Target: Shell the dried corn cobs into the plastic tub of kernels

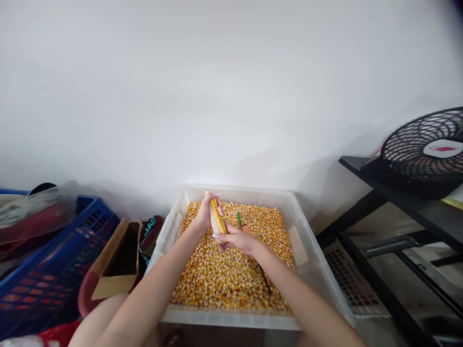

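Note:
Both my hands hold one corn cob (217, 218) above a bin of loose kernels. Part of the cob is stripped pale, while yellow kernels still line its right side. My left hand (204, 212) wraps the upper end, and my right hand (235, 238) grips the lower end with thumb and fingers. Beneath them, yellow corn kernels (217, 284) cover the floor of a translucent plastic bin (311, 255). A tool with a green tip (239, 218) and a thin dark rod (265, 279) lies on the kernels, partly hidden by my right hand and forearm.
To the left stand a blue plastic crate (61, 265), an open cardboard box (117, 284) and a reddish basin (87, 289). On the right, a black fan (427, 149) sits on a dark metal rack (394, 207). A white wall (231, 96) rises directly behind the bin.

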Tool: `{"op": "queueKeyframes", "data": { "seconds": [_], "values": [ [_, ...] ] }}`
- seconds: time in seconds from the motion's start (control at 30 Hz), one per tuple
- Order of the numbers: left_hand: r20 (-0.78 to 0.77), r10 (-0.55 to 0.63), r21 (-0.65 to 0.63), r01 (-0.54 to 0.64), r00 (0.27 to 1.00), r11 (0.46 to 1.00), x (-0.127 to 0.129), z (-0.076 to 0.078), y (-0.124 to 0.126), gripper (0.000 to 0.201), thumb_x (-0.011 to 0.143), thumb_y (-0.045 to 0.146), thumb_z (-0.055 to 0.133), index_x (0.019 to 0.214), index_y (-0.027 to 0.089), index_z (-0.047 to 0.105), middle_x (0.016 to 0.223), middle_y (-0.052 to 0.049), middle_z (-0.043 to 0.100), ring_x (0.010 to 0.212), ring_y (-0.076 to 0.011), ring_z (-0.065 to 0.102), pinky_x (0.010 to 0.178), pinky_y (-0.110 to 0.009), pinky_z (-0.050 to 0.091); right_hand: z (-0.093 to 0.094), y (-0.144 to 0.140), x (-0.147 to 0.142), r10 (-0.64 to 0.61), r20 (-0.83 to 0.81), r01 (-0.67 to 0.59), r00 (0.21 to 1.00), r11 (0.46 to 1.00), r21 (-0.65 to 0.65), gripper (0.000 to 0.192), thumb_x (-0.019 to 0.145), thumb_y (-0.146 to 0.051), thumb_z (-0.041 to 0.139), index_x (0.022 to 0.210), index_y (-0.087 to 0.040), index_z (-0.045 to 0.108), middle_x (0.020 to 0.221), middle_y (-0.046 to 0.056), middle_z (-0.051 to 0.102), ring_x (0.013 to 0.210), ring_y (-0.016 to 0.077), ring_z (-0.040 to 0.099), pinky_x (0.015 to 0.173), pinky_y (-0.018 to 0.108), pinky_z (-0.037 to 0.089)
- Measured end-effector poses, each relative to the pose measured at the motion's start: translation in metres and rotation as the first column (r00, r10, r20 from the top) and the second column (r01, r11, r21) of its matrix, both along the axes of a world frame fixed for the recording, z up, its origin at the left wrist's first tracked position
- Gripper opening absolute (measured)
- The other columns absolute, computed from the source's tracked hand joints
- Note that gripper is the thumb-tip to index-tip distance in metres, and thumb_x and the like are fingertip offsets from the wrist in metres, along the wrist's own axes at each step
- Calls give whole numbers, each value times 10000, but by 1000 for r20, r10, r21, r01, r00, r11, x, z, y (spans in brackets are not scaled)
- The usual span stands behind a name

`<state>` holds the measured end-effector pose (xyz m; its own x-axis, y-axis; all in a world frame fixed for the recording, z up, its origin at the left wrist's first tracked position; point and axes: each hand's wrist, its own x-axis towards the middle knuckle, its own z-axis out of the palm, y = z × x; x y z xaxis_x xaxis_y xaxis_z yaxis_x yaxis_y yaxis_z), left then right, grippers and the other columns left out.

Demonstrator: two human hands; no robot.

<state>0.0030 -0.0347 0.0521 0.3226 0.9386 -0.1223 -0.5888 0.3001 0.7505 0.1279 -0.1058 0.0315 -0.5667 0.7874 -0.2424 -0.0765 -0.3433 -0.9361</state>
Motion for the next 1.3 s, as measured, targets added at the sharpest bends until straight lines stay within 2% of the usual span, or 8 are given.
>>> {"op": "queueKeyframes", "data": {
  "seconds": [0.23, 0.43, 0.53, 0.87, 1.07, 1.17, 1.23, 1.3],
  "values": [
    [66, -3, -24, 5, 998, 1000, -7, 3, 3, 207, 655, 365, 551, 597, 182, 475, 402, 41, 438, 350, -111, 446, 390, -227, 383, 0, 1, 4, 78, -62, -75, 995, 996, 42, 726, 648, -291, 735, 1280, -260, 378, 977, 25, 541, 825, 146, 558, 611, 234, 501],
    [-17, 157, -119, -158, 987, 980, -1, 2, 7, 209, 653, 342, 636, 680, 179, 508, 504, 23, 534, 414, -129, 521, 452, -258, 453, -12, 5, -5, -140, 93, 122, 986, 977, 177, 436, 749, -410, 629, 1123, -234, 490, 926, 36, 551, 838, 167, 565, 486, 190, 453],
    [-115, 219, -154, -235, 969, 960, 4, 3, 5, 205, 652, 318, 655, 690, 182, 506, 474, 35, 515, 377, -131, 503, 405, -246, 419, -16, 4, -8, -176, 129, 152, 976, 972, 177, 372, 806, -440, 549, 1122, -250, 492, 879, 30, 539, 786, 153, 553, 486, 195, 461],
    [-201, 233, -127, -261, 951, 957, 5, 10, 0, 198, 695, 317, 561, 581, 182, 474, 412, 32, 470, 349, -120, 449, 372, -237, 356, -6, 1, -2, -39, 72, 30, 997, 992, 125, 524, 766, -365, 610, 1237, -256, 409, 933, 24, 502, 801, 143, 519, 595, 232, 499],
    [-197, 215, -143, -245, 957, 959, 3, 8, 1, 221, 688, 332, 562, 557, 183, 464, 404, 25, 467, 342, -120, 443, 374, -238, 358, 3, 0, 2, 21, 117, -35, 993, 992, 123, 626, 769, -390, 609, 1320, -272, 336, 979, 29, 528, 701, 118, 531, 635, 261, 509],
    [-74, 210, -173, -219, 975, 960, -2, 9, 4, 204, 666, 334, 569, 579, 188, 456, 398, 38, 449, 338, -120, 436, 373, -236, 361, 9, -1, 4, 7, 182, -48, 983, 973, 225, 636, 786, -430, 583, 1348, -279, 325, 1041, 40, 553, 757, 139, 545, 674, 281, 502],
    [21, 233, -205, -224, 972, 953, -5, 8, 7, 184, 648, 321, 561, 588, 191, 446, 399, 44, 440, 334, -115, 430, 375, -233, 366, 11, -3, 4, -93, 300, -23, 949, 932, 363, 598, 815, -465, 538, 1350, -279, 345, 1000, 38, 590, 759, 158, 553, 707, 311, 487],
    [86, 270, -231, -244, 959, 942, -9, 8, 9, 167, 636, 306, 547, 587, 192, 435, 398, 49, 433, 332, -109, 427, 384, -230, 376, 11, -5, 2, -248, 412, 1, 877, 857, 515, 558, 852, -487, 469, 1350, -260, 363, 959, 52, 622, 776, 189, 569, 761, 356, 464]
  ]
}}
